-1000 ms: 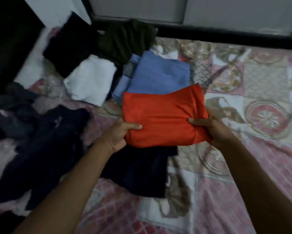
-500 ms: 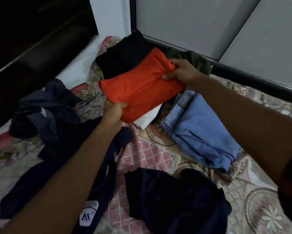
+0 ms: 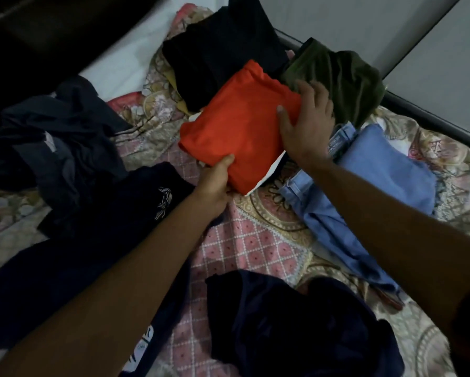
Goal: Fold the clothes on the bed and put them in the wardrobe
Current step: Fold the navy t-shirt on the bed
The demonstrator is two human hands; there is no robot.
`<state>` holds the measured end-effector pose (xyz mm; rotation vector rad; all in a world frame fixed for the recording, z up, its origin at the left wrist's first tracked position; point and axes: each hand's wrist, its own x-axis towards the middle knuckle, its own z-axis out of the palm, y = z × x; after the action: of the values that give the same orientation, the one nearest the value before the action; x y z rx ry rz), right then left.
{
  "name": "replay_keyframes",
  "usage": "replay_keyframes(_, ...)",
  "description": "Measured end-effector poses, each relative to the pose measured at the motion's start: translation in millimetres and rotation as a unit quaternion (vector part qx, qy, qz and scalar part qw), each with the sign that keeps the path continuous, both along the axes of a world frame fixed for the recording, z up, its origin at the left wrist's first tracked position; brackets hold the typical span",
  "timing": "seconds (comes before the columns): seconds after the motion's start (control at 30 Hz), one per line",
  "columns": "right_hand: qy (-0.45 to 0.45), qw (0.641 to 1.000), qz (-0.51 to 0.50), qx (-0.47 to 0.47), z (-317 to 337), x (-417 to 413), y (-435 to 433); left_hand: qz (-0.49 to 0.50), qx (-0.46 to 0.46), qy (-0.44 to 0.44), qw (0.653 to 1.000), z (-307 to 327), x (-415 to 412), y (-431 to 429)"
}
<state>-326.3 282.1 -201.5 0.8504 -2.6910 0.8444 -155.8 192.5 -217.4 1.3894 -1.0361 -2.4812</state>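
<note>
The folded red garment (image 3: 239, 126) is pinched at its near corner by the left hand (image 3: 214, 183), thumb on top. Its far side is pressed flat by the right hand (image 3: 307, 123), fingers spread. A white garment (image 3: 266, 175) is seen beneath it, between the hands. An olive garment (image 3: 342, 77) lies just beyond the right fingertips, and blue jeans (image 3: 364, 180) lie beside that wrist on the bed (image 3: 255, 240).

Folded orange garment (image 3: 239, 126) atop white garment (image 3: 266, 175)

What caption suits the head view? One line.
Left hand grips a folded orange garment, right hand rests flat on it, on the bed.
</note>
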Motion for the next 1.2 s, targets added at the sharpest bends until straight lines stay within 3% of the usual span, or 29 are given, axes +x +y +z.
replay_keyframes(0.13,0.035,0.992,0.118,-0.01,5,46,28,0.008,-0.057,0.008,0.998,27,13,3)
replay_keyframes(0.23,-0.09,0.973,0.21,0.028,6,95,69,-0.048,-0.143,0.0,0.989,45,53,20)
replay_keyframes(0.3,-0.155,0.964,0.204,0.078,3,127,108,-0.133,-0.217,-0.02,0.967,40,87,34)
replay_keyframes(0.37,-0.204,0.959,0.151,0.124,7,157,162,-0.281,-0.299,-0.024,0.912,25,121,59)
replay_keyframes(0.4,-0.23,0.955,0.115,0.148,6,169,184,-0.365,-0.345,-0.031,0.864,15,137,66)
replay_keyframes(0.47,-0.284,0.931,0.031,0.228,10,189,233,-0.503,-0.448,-0.05,0.737,2,161,85)
replay_keyframes(0.5,-0.322,0.912,-0.005,0.255,9,197,255,-0.533,-0.488,-0.052,0.689,-4,169,91)
replay_keyframes(0.53,-0.365,0.892,-0.037,0.264,6,201,269,-0.536,-0.507,-0.057,0.673,-7,173,92)
replay_keyframes(0.63,-0.475,0.858,-0.113,0.162,-3,206,307,-0.479,-0.515,-0.055,0.709,-5,173,104)
replay_keyframes(0.7,-0.517,0.842,-0.152,0.026,-5,209,321,-0.419,-0.507,-0.046,0.752,0,169,110)
replay_keyframes(0.8,-0.548,0.794,-0.181,-0.19,3,215,335,-0.312,-0.449,-0.022,0.837,21,168,123)
replay_keyframes(0.87,-0.538,0.768,-0.198,-0.286,18,219,357,-0.272,-0.443,-0.02,0.854,38,171,138)
replay_keyframes(1.0,-0.491,0.741,-0.243,-0.389,49,213,418,-0.241,-0.476,0.007,0.846,75,169,165)
replay_keyframes(1.13,-0.405,0.738,-0.312,-0.439,82,198,502,-0.328,-0.477,0.056,0.814,126,160,225)
replay_keyframes(1.2,-0.358,0.715,-0.391,-0.455,81,180,546,-0.401,-0.454,0.085,0.791,151,151,256)
